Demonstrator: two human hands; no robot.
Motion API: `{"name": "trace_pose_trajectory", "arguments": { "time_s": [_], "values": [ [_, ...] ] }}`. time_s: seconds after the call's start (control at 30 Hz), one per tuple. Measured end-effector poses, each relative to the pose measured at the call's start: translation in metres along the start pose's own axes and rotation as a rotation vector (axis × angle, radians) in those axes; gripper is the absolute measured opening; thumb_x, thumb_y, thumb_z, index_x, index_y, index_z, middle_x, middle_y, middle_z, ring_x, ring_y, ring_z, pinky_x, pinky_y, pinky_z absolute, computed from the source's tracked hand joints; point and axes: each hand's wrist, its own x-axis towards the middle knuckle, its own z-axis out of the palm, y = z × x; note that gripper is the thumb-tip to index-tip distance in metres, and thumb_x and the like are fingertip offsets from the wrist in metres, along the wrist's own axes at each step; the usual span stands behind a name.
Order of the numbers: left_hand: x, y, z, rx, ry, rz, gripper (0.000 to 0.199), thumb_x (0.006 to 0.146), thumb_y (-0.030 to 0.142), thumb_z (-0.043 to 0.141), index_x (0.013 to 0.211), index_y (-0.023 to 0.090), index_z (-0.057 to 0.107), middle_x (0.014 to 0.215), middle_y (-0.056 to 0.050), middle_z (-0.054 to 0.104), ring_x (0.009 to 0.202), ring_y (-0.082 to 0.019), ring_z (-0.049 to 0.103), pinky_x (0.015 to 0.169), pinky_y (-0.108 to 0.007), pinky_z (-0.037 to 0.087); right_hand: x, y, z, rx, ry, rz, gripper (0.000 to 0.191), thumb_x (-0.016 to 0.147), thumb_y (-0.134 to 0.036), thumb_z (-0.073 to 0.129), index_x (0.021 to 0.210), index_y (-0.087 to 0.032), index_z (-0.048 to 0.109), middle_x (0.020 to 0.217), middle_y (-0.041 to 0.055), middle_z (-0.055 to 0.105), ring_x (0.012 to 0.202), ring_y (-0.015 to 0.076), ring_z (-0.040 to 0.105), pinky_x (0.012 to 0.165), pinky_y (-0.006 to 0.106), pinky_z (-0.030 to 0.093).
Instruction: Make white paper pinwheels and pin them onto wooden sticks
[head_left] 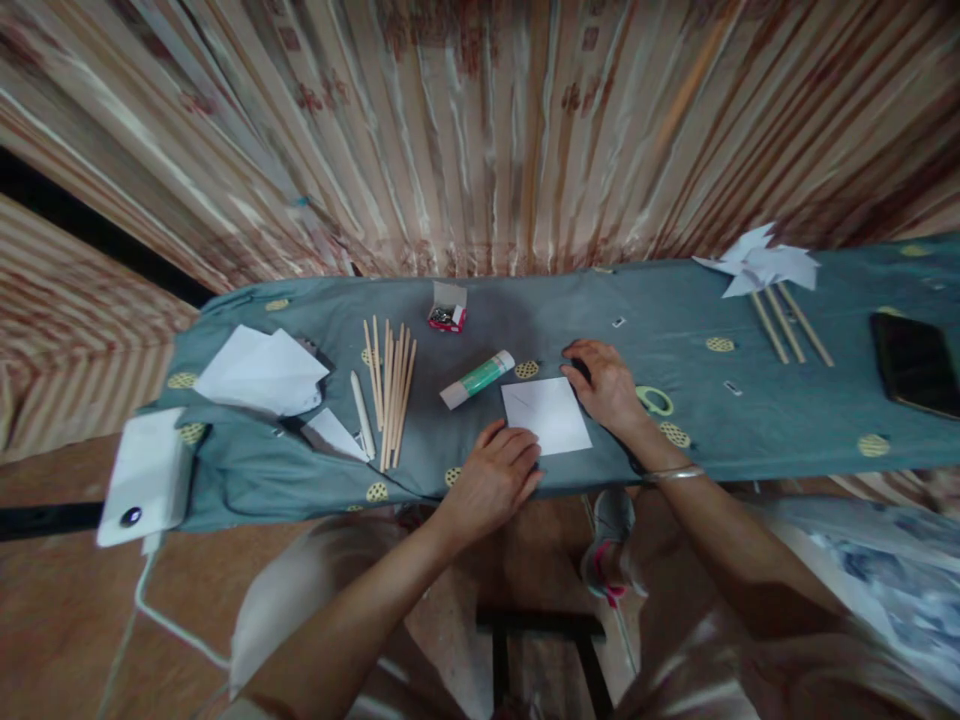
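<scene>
A square white paper (551, 418) lies on the green cloth between my hands. Over its lower left corner rests my left hand (499, 470), fingers loosely bent and lying flat. At the paper's upper right edge is my right hand (601, 382), with its thumb and fingers apart and nothing between them. A glue stick (480, 378) lies just to the upper left of the paper. Near my right wrist are the yellow-green scissor handles (655, 401), partly hidden by that hand.
Wooden sticks (391, 395), a white pen-like tool (361, 415), white papers (262, 372) and a small open red box (448, 318) are on the left. White pinwheels (765, 262) and a phone (916, 362) are on the right. A white device (146, 475) sits at the left edge.
</scene>
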Motion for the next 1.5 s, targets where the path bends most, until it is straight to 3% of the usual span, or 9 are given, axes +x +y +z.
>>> {"name": "trace_pose_trajectory", "arguments": {
  "time_s": [0.27,0.5,0.63,0.87,1.1,1.5],
  "values": [
    [0.015,-0.019,-0.019,0.043,0.204,-0.057,0.026,0.098,0.026,0.048,0.117,0.014,0.061,0.113,-0.014,0.067,0.111,-0.025,0.059,0.097,-0.045,0.049,0.0,0.005,0.001,0.05,0.058,-0.023,0.026,0.093,-0.032,0.047,0.101,-0.018,0.068,0.104,0.0147,0.071,0.101,0.0296,0.064,0.096,0.049,0.048],
    [0.016,-0.047,-0.037,0.024,0.31,-0.372,0.047,0.09,0.026,0.06,0.135,0.014,0.049,0.131,-0.016,0.057,0.124,-0.028,0.052,0.106,-0.047,0.043,0.001,0.004,-0.001,0.077,0.058,0.033,0.029,0.092,-0.035,0.049,0.103,-0.017,0.069,0.108,0.0152,0.072,0.104,0.0294,0.065,0.097,0.049,0.049],
    [0.014,-0.058,-0.038,0.017,0.239,-0.487,0.048,0.086,0.024,0.065,0.132,0.015,0.052,0.129,-0.014,0.059,0.122,-0.029,0.053,0.106,-0.048,0.043,0.004,0.0,-0.001,0.085,0.062,0.059,0.028,0.092,-0.035,0.05,0.103,-0.018,0.069,0.107,0.0139,0.073,0.103,0.0287,0.066,0.096,0.048,0.05],
    [0.017,-0.063,-0.038,0.036,0.115,-0.554,0.036,0.085,0.016,0.063,0.12,0.014,0.061,0.119,-0.014,0.065,0.112,-0.029,0.059,0.099,-0.047,0.048,0.009,-0.008,0.004,0.099,0.082,0.073,0.028,0.091,-0.035,0.049,0.102,-0.018,0.069,0.106,0.0143,0.073,0.1,0.0287,0.067,0.094,0.048,0.051],
    [0.019,-0.068,-0.035,0.018,0.124,-0.564,0.033,0.084,0.01,0.062,0.116,0.016,0.064,0.114,-0.011,0.068,0.107,-0.025,0.063,0.097,-0.04,0.052,0.012,-0.017,0.009,0.126,0.054,0.057,0.025,0.092,-0.031,0.049,0.1,-0.018,0.07,0.106,0.0137,0.073,0.102,0.0279,0.066,0.097,0.046,0.05],
    [0.023,-0.066,-0.031,0.007,0.139,-0.56,0.031,0.084,0.01,0.061,0.114,0.018,0.064,0.112,-0.009,0.068,0.109,-0.024,0.062,0.096,-0.04,0.052,0.023,-0.036,0.021,0.206,0.033,0.061,0.023,0.092,-0.029,0.049,0.097,-0.019,0.069,0.106,0.0118,0.073,0.103,0.026,0.066,0.099,0.044,0.049]
  ]
}}
